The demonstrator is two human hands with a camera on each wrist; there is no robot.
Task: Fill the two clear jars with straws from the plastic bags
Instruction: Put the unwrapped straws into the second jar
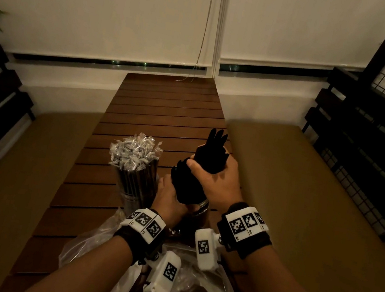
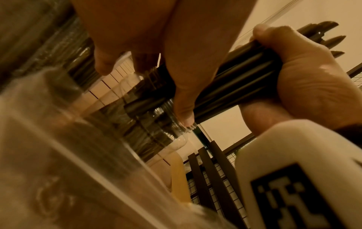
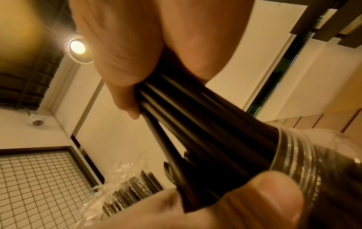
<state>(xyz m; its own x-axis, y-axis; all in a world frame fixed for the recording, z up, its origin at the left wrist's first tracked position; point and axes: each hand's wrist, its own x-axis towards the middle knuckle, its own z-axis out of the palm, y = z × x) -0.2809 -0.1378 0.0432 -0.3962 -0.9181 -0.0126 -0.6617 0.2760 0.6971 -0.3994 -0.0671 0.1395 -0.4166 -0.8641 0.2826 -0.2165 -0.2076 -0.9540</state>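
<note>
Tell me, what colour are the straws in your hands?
Black straws, clearest in the head view.

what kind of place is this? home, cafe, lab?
Probably a cafe or restaurant seating nook. A slatted wooden table runs between cushioned benches, with roller blinds behind, and bulk wrapped straws stand in a jar.

A slatted wooden table stands between two olive cushioned benches, white blinds behind.
</note>
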